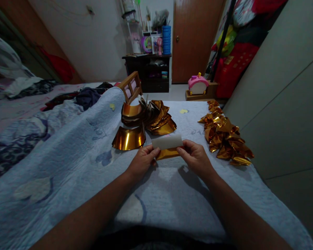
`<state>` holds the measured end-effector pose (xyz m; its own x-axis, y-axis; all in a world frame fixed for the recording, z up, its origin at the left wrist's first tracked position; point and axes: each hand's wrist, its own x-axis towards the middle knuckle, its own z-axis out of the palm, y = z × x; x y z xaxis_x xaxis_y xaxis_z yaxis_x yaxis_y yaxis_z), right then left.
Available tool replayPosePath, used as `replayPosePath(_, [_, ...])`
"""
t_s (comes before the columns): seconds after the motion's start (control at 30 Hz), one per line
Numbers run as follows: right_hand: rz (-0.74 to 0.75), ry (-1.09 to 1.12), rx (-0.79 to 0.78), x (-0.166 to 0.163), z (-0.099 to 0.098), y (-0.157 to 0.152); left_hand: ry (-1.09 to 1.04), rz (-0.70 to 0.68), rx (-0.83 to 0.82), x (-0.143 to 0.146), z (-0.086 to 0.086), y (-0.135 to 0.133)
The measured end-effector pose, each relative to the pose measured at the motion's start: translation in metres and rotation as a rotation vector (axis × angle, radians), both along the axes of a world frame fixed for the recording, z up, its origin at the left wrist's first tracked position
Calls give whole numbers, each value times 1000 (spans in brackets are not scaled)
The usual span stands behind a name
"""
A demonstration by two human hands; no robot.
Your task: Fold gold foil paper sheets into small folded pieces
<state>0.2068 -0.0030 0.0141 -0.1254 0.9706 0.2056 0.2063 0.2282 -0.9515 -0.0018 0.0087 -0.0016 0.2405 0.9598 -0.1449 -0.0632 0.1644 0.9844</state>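
Between my two hands is a sheet of gold foil paper (167,153), its white back showing along the upper part where it is bent over. My left hand (143,160) pinches the left end with thumb and fingers. At the right end, my right hand (195,157) grips the same sheet, thumb on the front. Just beyond my left hand lie flat curved gold sheets (129,138), next to a fanned stack of more gold sheets (159,119). Off to the right is a pile of folded gold foil pieces (221,133).
A light blue quilt (156,198) covers the surface under my hands. Rumpled bedding and clothes (88,97) lie to the left. A pale cabinet (289,104) borders the right side. Farther back stand a dark shelf (147,74), a pink toy (198,85) and a wooden door (195,41).
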Motion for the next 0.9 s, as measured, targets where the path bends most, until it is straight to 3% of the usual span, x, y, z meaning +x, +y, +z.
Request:
replayPosePath(0.43, [48,-76,271,-5,15,-8,-55,11,-11,3,1,0])
replayPosePath(0.9, [56,-68,281,-6,16,-9,-115,-2,0,3,-1,1])
